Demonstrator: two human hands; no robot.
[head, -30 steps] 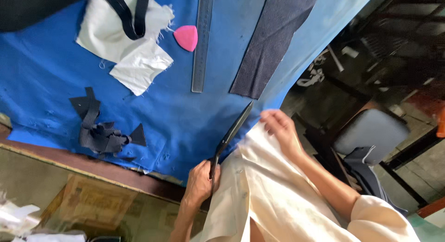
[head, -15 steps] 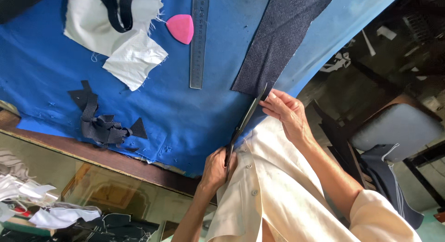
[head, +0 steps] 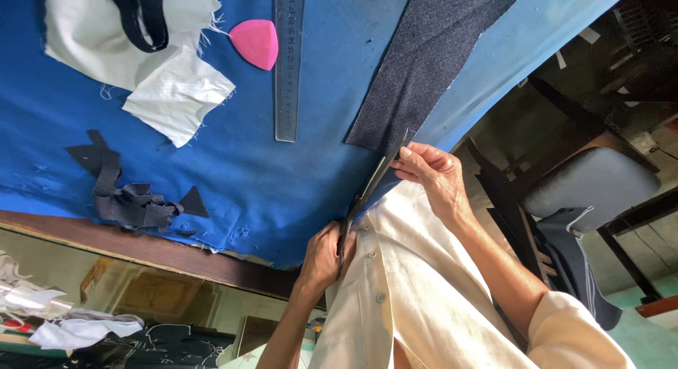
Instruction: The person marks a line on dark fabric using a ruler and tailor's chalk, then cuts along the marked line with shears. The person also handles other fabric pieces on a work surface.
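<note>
1. Closed the left hand point(head: 321, 259) around the handle end of the long dark scissors point(head: 371, 189), fingers curled tight about the grip, low and to the right of the clear ruler point(head: 288, 58).
2. Brought the right hand point(head: 434, 175) up, over the last second, from the cream shirt point(head: 417, 291) to the near end of the dark fabric strip point(head: 431, 65), right of the ruler and below its lower end.
3. Pressed the right fingers point(head: 409, 157) together, thumb against fingertips, pinching that near end of the strip just where the scissor tips met it.
4. Lifted the scissor tips with it: a second before, short of the strip; now touching its cut edge. Cannot tell whether the blades stood apart or shut, being seen edge-on.
5. Put blades, cloth and both hands at one spot, so judged the cutting to be at the strip's end, not begun along its length.
6. Left the strip lying flat and slantwise on the blue-covered table point(head: 268, 178), running up and away to the right of the ruler.
7. Left untouched the pink chalk point(head: 256, 43) just left of the ruler, the white cloth pieces point(head: 176, 93) further left, and the dark scraps point(head: 134, 199) well down to its left.
</note>
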